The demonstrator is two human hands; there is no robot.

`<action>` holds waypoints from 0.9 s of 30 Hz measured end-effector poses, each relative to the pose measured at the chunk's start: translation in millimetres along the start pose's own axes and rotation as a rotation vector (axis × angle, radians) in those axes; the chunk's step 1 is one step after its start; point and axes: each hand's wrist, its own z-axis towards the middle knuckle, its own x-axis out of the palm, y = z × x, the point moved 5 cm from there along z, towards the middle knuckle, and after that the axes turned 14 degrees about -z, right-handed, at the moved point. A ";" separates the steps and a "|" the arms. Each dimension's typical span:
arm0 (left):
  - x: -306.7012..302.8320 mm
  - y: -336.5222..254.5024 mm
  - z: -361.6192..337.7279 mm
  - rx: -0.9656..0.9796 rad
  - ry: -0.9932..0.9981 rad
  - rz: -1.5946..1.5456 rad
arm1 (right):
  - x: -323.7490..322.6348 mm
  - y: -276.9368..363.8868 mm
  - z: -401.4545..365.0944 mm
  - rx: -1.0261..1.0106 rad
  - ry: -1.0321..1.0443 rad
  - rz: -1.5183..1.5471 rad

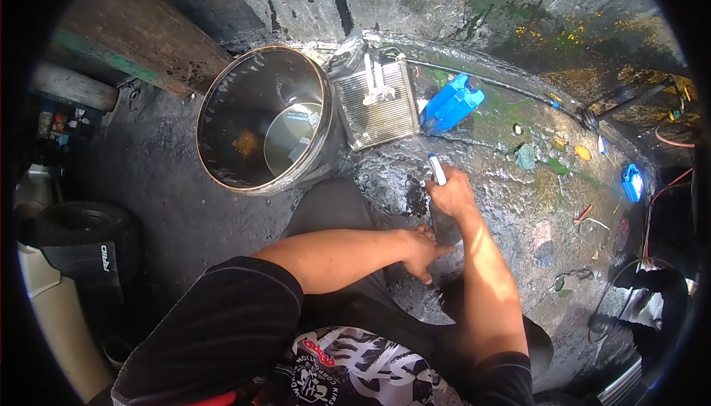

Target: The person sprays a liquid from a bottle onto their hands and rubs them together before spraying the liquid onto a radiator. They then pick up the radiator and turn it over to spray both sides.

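My right hand is closed round a spray bottle with a white and blue nozzle that points away from me. My left hand reaches across my body and grips the dark lower part of that bottle, just below the right hand. Both hands hover over wet, oily concrete ground. A finned radiator-like core leans against a large steel pot further ahead.
A blue plastic jug lies beside the core. A black hose curves along the ground beyond it. A small blue object and loose wires lie at the right. A tyre sits at the left, a wooden plank behind the pot.
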 end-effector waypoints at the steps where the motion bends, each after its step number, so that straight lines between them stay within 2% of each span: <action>1: 0.2 0.0 0.0 -0.009 0.001 0.003 | 2.1 -2.1 1.5 0.007 0.002 0.002; 9: -0.6 -1.7 -2.7 -0.021 0.004 0.006 | 7.4 -8.8 6.3 0.027 0.014 0.021; 15: -0.3 -1.0 -6.8 -0.029 0.015 0.003 | 11.2 8.7 1.0 -0.170 0.055 0.105; 27: 0.4 -1.7 -14.2 -0.009 -0.028 -0.018 | 17.3 25.7 5.7 -0.148 0.144 -0.020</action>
